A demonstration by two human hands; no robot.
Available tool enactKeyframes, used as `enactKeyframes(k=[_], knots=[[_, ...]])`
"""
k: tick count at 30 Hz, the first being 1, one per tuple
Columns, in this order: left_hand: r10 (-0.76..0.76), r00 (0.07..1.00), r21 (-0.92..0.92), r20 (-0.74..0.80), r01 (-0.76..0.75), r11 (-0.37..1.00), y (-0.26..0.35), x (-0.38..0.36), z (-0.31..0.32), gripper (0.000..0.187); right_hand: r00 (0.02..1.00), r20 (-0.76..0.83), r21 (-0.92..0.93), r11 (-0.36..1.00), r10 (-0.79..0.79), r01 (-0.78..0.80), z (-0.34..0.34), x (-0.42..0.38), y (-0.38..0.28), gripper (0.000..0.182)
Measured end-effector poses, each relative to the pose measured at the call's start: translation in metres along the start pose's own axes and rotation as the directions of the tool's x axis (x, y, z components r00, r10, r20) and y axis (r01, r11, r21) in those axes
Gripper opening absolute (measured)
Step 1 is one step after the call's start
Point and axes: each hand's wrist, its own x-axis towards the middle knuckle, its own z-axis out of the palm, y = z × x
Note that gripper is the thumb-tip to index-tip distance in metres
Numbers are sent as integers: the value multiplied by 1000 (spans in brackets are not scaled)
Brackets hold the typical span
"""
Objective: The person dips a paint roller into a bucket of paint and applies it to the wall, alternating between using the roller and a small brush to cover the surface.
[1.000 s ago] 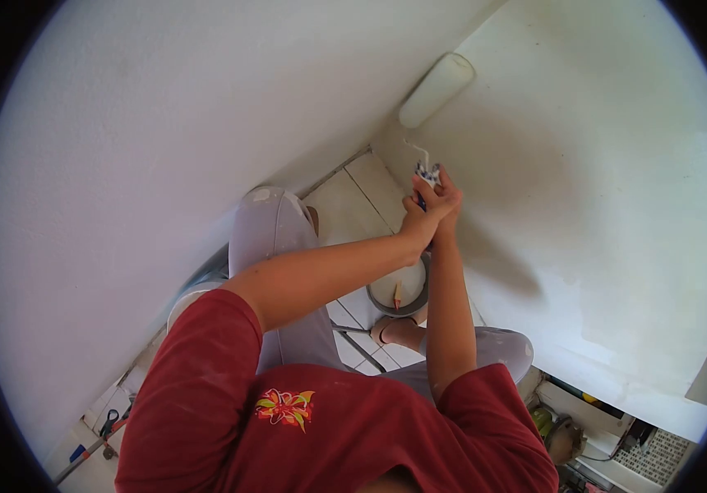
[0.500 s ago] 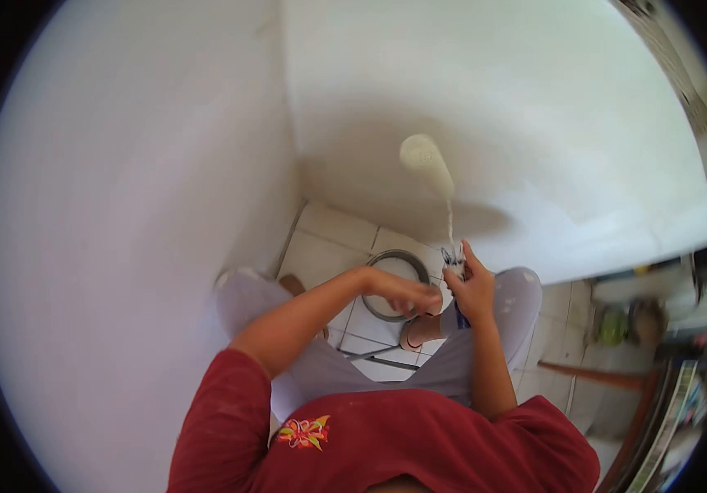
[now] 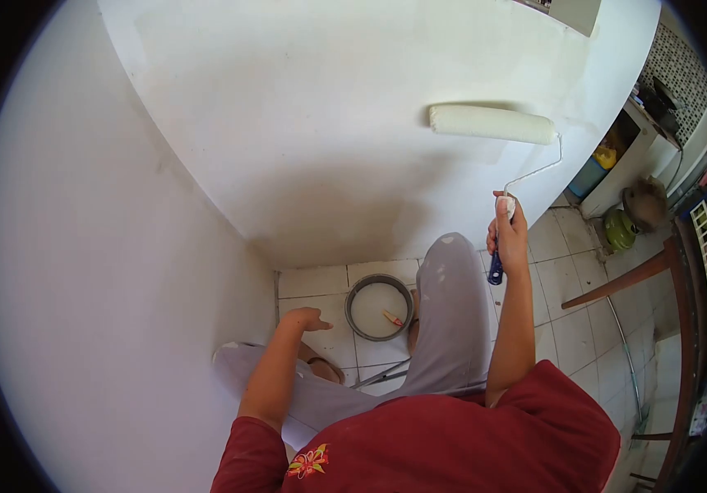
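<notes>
My right hand [image 3: 510,234] is wrapped round the dark blue handle of a paint roller [image 3: 493,123]. The roller's long cream sleeve lies sideways against or very close to the white wall [image 3: 329,107]; actual contact is hard to make out. My left hand [image 3: 312,319] hangs over my left knee with its fingers stretched out and nothing in them. Just right of it, on the floor between my feet, stands a round grey bucket [image 3: 350,319] with pale contents. A small paintbrush [image 3: 392,318] with a reddish part rests inside the bucket.
A second wall [image 3: 123,246] meets the first in a corner on the left. White floor tiles [image 3: 308,282] run below. To the right are a wooden table leg [image 3: 616,279], a green gas cylinder [image 3: 618,230] and a metal pole [image 3: 626,353].
The roller has swung right and turned from pointing away to lying sideways near the wall. My left hand has moved left, away from the bucket. The view has shifted to the right.
</notes>
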Motion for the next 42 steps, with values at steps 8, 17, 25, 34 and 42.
enactKeyframes(k=[8,17,25,34,42], knots=[[182,960,-150,-212,-216,965,14,-13,1,73,968,238,179,976,82,-126,31,30,-34,36],[77,975,-63,-208,-92,994,24,-19,-17,62,876,199,24,892,439,-452,29,2,25,35],[139,979,-103,-148,-156,982,64,-58,-44,57,785,146,-93,798,603,-596,26,11,62,38],[245,914,18,-324,-253,967,103,-98,-69,44,638,119,-99,649,761,-755,18,27,102,38],[261,882,25,-393,-274,961,109,-113,-80,37,457,-1,-133,453,889,-881,5,63,233,39]])
